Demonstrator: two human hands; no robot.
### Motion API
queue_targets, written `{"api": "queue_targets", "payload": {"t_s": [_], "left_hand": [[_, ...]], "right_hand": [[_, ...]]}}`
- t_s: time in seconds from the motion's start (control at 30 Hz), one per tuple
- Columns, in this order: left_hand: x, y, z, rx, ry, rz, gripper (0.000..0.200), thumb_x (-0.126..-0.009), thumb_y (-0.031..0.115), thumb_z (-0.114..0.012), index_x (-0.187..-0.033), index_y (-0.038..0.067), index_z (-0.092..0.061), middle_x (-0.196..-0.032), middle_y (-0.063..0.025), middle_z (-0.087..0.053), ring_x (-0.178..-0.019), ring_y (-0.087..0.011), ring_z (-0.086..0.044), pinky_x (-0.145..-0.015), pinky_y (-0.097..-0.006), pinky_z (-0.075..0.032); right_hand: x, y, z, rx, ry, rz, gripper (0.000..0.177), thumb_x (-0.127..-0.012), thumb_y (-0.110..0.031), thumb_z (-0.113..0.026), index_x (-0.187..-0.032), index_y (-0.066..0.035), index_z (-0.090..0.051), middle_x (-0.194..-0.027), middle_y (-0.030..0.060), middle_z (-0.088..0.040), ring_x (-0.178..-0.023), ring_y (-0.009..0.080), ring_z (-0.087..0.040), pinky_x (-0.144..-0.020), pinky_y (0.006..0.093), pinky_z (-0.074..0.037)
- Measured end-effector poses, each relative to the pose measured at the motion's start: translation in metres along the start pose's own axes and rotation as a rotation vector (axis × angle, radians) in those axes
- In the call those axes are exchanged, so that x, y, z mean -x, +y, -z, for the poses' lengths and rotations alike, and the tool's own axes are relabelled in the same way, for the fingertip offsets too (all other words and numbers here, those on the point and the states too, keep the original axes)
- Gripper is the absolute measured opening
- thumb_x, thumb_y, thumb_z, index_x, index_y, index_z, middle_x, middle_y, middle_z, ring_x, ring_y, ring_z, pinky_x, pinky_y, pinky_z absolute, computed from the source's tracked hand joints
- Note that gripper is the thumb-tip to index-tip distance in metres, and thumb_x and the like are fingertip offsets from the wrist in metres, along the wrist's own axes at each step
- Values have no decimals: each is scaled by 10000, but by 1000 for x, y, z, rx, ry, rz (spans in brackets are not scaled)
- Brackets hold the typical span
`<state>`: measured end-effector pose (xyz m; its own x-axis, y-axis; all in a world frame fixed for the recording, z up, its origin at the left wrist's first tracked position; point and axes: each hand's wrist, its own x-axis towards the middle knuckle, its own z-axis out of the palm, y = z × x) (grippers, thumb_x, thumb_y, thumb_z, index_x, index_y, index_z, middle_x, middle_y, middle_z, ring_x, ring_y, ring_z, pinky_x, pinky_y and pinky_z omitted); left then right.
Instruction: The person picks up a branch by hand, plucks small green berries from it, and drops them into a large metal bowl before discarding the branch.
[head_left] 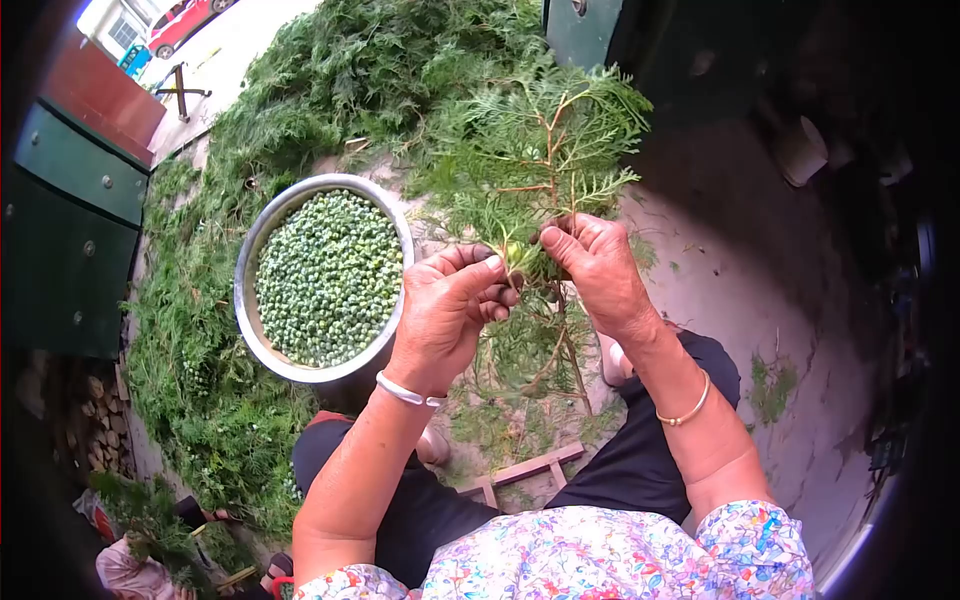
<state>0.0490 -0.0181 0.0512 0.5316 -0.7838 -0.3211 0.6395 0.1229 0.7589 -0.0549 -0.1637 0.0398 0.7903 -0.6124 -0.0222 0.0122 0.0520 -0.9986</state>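
A leafy conifer branch [551, 150] with flat green sprays and a brown stem is held upright before me. My right hand [600, 268] is closed around its stem, thumb on top. Just left of it, my left hand [445, 310] pinches a small green sprig [515, 256] of the same branch, its fingertips darkened. Whether a cone sits between those fingers is hidden. To the left of my left hand stands a round metal basin [243, 300], filled with small round green cones [328, 275].
Heaped cut conifer branches [370, 65] cover the ground behind and left of the basin. A wooden frame [525, 468] lies between my feet. Green metal doors [70, 240] stand at the left. Another person [135, 565] is at the lower left, near stacked firewood [103, 420].
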Motion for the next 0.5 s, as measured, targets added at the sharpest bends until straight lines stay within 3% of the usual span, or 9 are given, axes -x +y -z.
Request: {"api": "queue_targets", "payload": {"t_s": [0.07,0.3,0.33,0.5], "left_hand": [[1,-3,-4,58,-3,62,159,-848,22,-604,-977,-34,-530,-799,-106,-630,-653,-161,-633,-540,-244,-503],[8,-2,-11,1,-140,63,218,-793,-16,-664,-991,-23,-573,-815,-84,-633,-661,-152,-624,-555,-232,-484],[8,-2,-12,2,-140,65,218,-793,-16,-664,-991,-23,-573,-815,-84,-633,-661,-152,-624,-555,-232,-484],[11,2,-16,-298,-339,12,180,-773,16,-702,-934,-18,-629,-810,-54,-645,-658,-92,-585,-575,-229,-481]], "right_hand": [[1,0,-5,-103,21,-23,133,-896,-76,-578,-840,41,-612,-733,-1,-595,-656,48,-498,-574,238,-444],[-6,12,3,-94,212,-24,133,-887,-72,-577,-814,32,-615,-696,-1,-578,-603,54,-465,-534,232,-403],[-8,18,7,-86,192,-50,111,-907,-77,-563,-889,21,-611,-761,9,-612,-618,56,-534,-561,220,-458],[-4,-3,10,-100,187,-141,157,-922,-131,-553,-864,7,-600,-752,19,-609,-618,61,-537,-558,222,-452]]}}
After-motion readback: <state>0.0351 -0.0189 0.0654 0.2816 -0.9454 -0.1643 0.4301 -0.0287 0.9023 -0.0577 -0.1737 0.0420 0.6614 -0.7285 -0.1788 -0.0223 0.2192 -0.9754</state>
